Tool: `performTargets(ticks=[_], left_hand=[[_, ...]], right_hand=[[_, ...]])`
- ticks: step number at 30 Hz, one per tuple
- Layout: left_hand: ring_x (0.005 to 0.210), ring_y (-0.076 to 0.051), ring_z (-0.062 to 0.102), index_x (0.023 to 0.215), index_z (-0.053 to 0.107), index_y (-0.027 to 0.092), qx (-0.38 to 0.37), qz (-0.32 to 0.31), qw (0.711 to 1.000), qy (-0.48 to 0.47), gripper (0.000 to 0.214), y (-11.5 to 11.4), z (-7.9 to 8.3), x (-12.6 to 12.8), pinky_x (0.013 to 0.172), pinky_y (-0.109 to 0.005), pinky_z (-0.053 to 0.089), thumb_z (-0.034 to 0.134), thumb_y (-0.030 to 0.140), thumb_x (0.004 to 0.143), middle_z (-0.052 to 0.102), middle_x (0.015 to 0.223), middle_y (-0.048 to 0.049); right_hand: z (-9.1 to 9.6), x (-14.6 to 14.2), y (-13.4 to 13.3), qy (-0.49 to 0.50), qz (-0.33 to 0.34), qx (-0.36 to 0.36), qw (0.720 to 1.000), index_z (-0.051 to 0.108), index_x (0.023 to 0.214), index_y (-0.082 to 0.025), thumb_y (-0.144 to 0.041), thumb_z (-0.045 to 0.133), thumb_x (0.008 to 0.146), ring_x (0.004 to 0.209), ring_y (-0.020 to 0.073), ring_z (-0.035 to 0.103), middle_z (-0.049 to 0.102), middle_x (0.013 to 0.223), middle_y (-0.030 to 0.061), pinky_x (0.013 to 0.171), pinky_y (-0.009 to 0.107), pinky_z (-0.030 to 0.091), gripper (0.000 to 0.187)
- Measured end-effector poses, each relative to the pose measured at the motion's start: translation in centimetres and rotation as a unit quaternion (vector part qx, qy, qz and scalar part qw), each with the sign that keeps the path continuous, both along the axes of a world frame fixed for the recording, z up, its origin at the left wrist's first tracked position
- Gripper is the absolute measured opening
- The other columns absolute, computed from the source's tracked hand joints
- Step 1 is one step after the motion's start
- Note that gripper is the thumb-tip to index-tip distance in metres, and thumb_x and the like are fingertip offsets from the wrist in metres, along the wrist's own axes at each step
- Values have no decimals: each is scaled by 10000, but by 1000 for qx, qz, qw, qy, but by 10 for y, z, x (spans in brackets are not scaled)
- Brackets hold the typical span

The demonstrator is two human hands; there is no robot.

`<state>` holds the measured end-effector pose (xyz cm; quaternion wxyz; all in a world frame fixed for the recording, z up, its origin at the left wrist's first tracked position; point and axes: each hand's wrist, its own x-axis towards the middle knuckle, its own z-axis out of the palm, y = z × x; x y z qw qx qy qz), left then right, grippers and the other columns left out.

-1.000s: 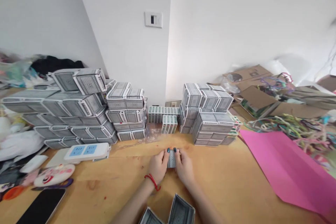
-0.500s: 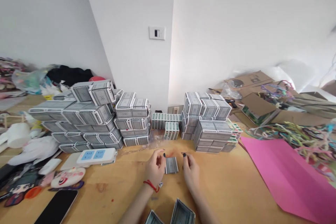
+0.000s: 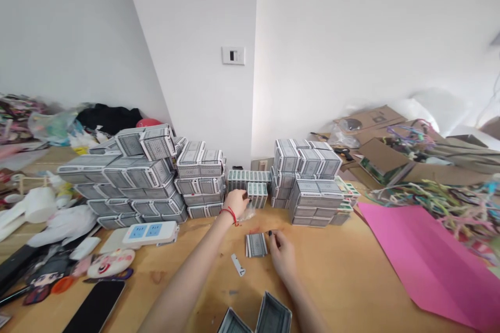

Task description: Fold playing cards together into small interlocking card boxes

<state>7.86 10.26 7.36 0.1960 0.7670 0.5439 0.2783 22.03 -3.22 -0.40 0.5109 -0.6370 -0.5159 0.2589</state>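
My left hand [image 3: 236, 201] reaches forward to the small green-and-white card packs [image 3: 257, 194] at the back of the wooden table [image 3: 351, 270]; its fingers touch the nearest pack and curl round its left side. A red string is tied round that wrist. My right hand [image 3: 281, 252] rests on the table, fingertips against the right edge of a small grey patterned deck [image 3: 255, 244] lying flat. A small white strip [image 3: 237, 264] lies left of that deck.
Stacks of grey patterned boxes stand at the back left [image 3: 128, 177] and back right [image 3: 308, 177]. Two more boxes [image 3: 269, 317] sit near the front edge. A power strip [image 3: 148, 231], a phone [image 3: 94, 312], pink paper [image 3: 425, 260] and cardboard with coloured cords [image 3: 422, 161] lie around.
My left hand let go of the flat deck and moved forward to the card packs at the back. The right hand stayed by the deck. The white strip now shows on the table.
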Motion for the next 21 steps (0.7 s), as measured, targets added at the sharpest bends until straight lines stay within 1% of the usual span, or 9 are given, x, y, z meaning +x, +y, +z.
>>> performTargets(ticks=[2, 3, 5, 7, 9, 11, 13, 17, 21], left_hand=[[666, -188, 607, 661, 653, 148, -2, 1, 1000, 7, 104, 4, -4, 6, 638, -267, 434, 637, 246, 632, 641, 640, -62], [680, -195, 607, 691, 659, 147, 2, 2, 1000, 5, 146, 5, -6, 8, 643, -273, 434, 643, 278, 630, 642, 660, -68], [753, -202, 602, 824, 657, 147, 21, 8, 1000, -7, 232, 4, -10, 10, 693, -290, 438, 626, 303, 654, 647, 784, -86], [850, -198, 585, 968, 620, 158, 43, 13, 999, -25, 306, 2, -14, 11, 773, -309, 431, 598, 283, 689, 627, 928, -94], [940, -197, 557, 1041, 585, 167, 60, 16, 997, -44, 347, 2, -18, 11, 856, -333, 407, 585, 249, 704, 596, 1029, -93], [994, -194, 536, 1054, 577, 170, 70, 13, 995, -62, 352, 2, -22, 11, 904, -345, 391, 585, 220, 706, 574, 1079, -89], [1002, -183, 537, 1043, 577, 174, 77, 4, 994, -79, 330, 3, -24, 9, 907, -337, 406, 575, 196, 714, 566, 1097, -81], [941, -166, 572, 990, 573, 173, 82, -16, 991, -104, 261, 7, -23, 5, 840, -326, 466, 562, 182, 729, 583, 1045, -70], [920, -168, 582, 984, 553, 167, 79, -35, 990, -111, 309, 14, -17, 2, 808, -313, 486, 618, 164, 682, 576, 1032, -69]], right_hand=[[1, 0, 0, 3, -2, 1, 1000, 613, 741, -159, -529, 363, 780, 542, 185, 554, 624, 597, 56, 493, 248, 381, 448], [1, 0, -1, 4, -2, -1, 1000, 611, 738, -161, -537, 360, 778, 542, 187, 556, 623, 596, 56, 495, 249, 383, 454], [1, -1, -1, 2, 0, -7, 1000, 610, 737, -164, -548, 359, 774, 541, 188, 556, 622, 597, 54, 499, 250, 385, 461], [1, -1, -1, -2, 0, -7, 1000, 610, 734, -164, -547, 359, 774, 527, 183, 547, 607, 573, 43, 499, 248, 382, 459], [0, 0, 0, -5, 0, -5, 1000, 608, 725, -162, -530, 361, 778, 500, 173, 530, 579, 531, 27, 494, 242, 377, 447], [-1, 0, 0, -6, -2, -4, 1000, 607, 726, -160, -513, 362, 782, 485, 166, 519, 564, 512, 18, 490, 238, 374, 433], [-1, 0, 1, -5, 1, -9, 1000, 607, 737, -159, -503, 367, 783, 501, 169, 527, 575, 533, 23, 501, 239, 376, 421], [-1, 1, 0, -8, 8, -20, 1000, 609, 777, -159, -482, 362, 796, 549, 180, 549, 604, 591, 38, 531, 247, 387, 408], [1, 1, 0, -10, 8, -13, 1000, 618, 780, -157, -471, 371, 796, 549, 177, 552, 617, 601, 43, 521, 245, 391, 400]])
